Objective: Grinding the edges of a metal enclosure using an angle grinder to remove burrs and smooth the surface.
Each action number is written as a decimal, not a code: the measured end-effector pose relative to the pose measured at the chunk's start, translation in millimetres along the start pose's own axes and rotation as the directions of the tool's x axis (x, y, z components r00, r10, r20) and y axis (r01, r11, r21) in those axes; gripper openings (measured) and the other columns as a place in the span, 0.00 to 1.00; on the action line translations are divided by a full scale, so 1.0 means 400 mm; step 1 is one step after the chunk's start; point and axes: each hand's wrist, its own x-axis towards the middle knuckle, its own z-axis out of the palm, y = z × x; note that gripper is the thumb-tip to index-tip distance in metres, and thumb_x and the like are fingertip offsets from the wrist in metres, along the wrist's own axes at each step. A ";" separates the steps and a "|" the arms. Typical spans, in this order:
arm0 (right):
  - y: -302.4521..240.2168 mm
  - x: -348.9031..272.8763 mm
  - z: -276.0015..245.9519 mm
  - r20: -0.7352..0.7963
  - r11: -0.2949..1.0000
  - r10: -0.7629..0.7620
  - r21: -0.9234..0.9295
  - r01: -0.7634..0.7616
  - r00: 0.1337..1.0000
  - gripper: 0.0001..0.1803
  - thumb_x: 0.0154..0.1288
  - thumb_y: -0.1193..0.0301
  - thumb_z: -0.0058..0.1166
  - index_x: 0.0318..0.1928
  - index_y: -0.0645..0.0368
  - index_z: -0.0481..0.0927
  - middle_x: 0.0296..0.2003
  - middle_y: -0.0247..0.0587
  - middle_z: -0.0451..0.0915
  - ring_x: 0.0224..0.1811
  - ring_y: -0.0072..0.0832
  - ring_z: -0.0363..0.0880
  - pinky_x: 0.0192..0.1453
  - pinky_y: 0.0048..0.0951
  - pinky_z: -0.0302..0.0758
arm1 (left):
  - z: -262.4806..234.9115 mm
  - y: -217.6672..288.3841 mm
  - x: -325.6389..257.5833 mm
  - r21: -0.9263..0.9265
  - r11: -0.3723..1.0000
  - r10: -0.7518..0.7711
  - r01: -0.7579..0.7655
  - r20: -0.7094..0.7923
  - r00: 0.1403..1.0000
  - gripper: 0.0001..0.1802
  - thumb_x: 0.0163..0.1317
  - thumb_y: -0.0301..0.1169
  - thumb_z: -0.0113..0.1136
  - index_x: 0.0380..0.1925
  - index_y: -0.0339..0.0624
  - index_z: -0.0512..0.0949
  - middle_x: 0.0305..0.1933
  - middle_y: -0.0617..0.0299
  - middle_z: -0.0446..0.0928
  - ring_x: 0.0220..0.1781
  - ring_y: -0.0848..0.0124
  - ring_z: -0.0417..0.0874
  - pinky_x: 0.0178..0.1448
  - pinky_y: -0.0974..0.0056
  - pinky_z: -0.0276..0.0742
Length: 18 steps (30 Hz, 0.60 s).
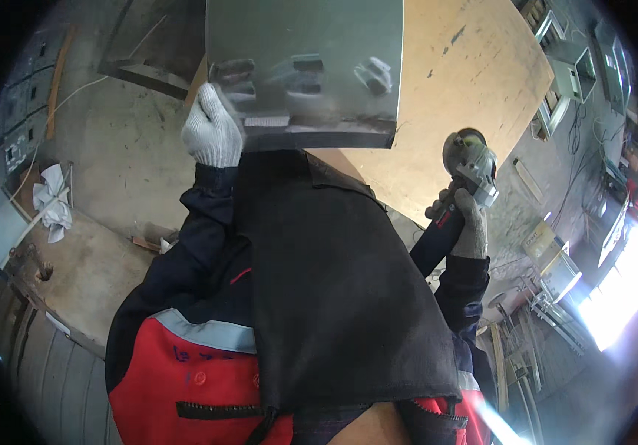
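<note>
Nearest, a dark apron [341,297] covers the person's front. Beyond it, the gloved right hand [471,226] is wrapped around an angle grinder [474,172], whose head juts forward past the fingers, apart from the panel. The gloved left hand [213,132] grasps a grey panel [304,37] by its near left corner; the sheet stretches rightward and away from that grip, over a tan board [482,67].

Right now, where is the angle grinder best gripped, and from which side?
Probably around the dark barrel, just below the grey head, coming from the right, where the right hand wraps it. The barrel is long and narrow, slanting down and left; that grip stays clear of the round working end at the top.
</note>
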 end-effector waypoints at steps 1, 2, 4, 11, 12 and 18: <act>-0.005 -0.009 0.004 -0.012 1.000 0.001 -0.003 -0.001 1.000 0.25 0.69 0.65 0.70 0.60 0.60 0.75 0.40 0.41 0.83 0.37 0.33 0.86 0.43 0.40 0.86 | -0.005 0.011 -0.003 -0.003 1.000 -0.004 0.004 0.011 1.000 0.35 0.84 0.54 0.44 0.41 0.31 0.87 0.28 0.51 0.86 0.32 0.61 0.87 0.40 0.57 0.79; -0.008 -0.009 0.010 -0.003 0.999 -0.010 -0.045 0.010 1.000 0.25 0.68 0.66 0.70 0.59 0.62 0.76 0.40 0.42 0.83 0.37 0.34 0.87 0.43 0.41 0.88 | -0.013 0.025 -0.001 0.021 1.000 -0.016 0.016 0.004 1.000 0.34 0.83 0.54 0.45 0.42 0.31 0.87 0.29 0.50 0.87 0.33 0.59 0.88 0.41 0.56 0.79; -0.014 -0.013 0.033 0.030 0.996 -0.025 -0.079 0.028 0.999 0.25 0.67 0.68 0.70 0.60 0.64 0.77 0.41 0.45 0.84 0.37 0.35 0.88 0.43 0.39 0.88 | -0.013 0.031 -0.002 0.044 0.999 0.011 -0.009 -0.050 0.999 0.34 0.82 0.54 0.46 0.45 0.32 0.87 0.29 0.49 0.88 0.36 0.53 0.91 0.43 0.55 0.81; -0.018 -0.043 0.071 -0.007 0.990 -0.083 -0.118 0.082 0.997 0.24 0.66 0.67 0.69 0.58 0.65 0.77 0.40 0.44 0.85 0.37 0.34 0.87 0.43 0.37 0.87 | -0.002 0.060 0.020 -0.045 0.867 0.470 -0.496 -0.252 0.846 0.26 0.79 0.44 0.56 0.59 0.29 0.82 0.51 0.42 0.87 0.55 0.46 0.87 0.57 0.50 0.80; -0.016 -0.053 0.071 -0.044 0.990 -0.088 -0.113 0.083 0.995 0.24 0.66 0.66 0.69 0.57 0.65 0.78 0.40 0.43 0.84 0.36 0.34 0.87 0.43 0.38 0.87 | -0.022 0.094 0.016 0.050 0.781 0.617 -0.623 -0.214 0.757 0.23 0.75 0.38 0.59 0.59 0.30 0.81 0.53 0.42 0.85 0.57 0.45 0.85 0.61 0.49 0.77; 0.029 -0.050 0.001 -0.061 0.981 -0.176 0.072 0.180 0.983 0.19 0.67 0.63 0.69 0.50 0.61 0.78 0.35 0.39 0.82 0.31 0.33 0.84 0.39 0.39 0.85 | 0.010 0.382 -0.082 -0.418 0.319 0.948 -0.850 0.125 0.294 0.14 0.52 0.25 0.65 0.40 0.37 0.79 0.42 0.48 0.77 0.47 0.51 0.77 0.67 0.44 0.74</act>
